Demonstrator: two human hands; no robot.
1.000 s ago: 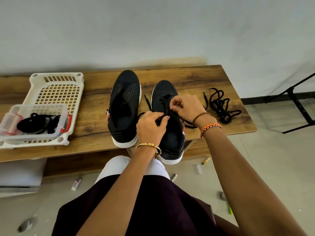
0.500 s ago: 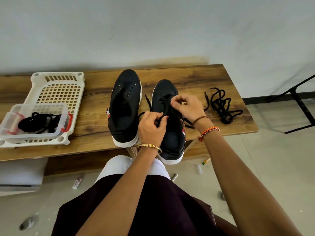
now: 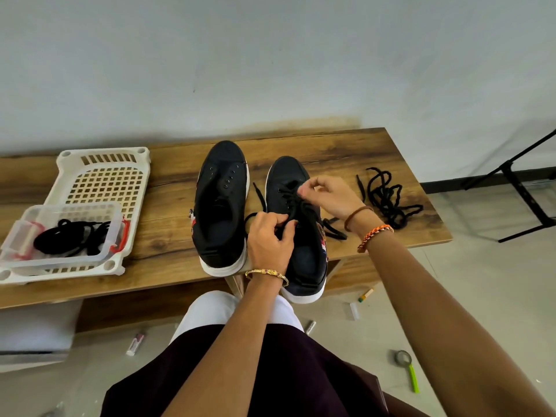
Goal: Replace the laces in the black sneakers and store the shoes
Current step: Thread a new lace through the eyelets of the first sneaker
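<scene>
Lifted higher now, right hand [image 3: 326, 195] pinching lace [image 3: 302, 203]; left hand [image 3: 270, 236] gripping lower crossing on sneaker [image 3: 296, 236] — tightening, lacing unfinished.

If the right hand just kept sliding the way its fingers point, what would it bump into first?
Probably the unlaced left sneaker: the right hand points leftward across the laced sneaker it works on. Height is hard to judge.

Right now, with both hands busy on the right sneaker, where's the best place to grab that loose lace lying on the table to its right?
Probably the straight tipped end of the loose lace, on the pile's left edge, pinched from above. It lies flat and apart from the tangled loops, so lifting there should let the tangle trail out rather than knot. It is also the part nearest the right hand.
</scene>
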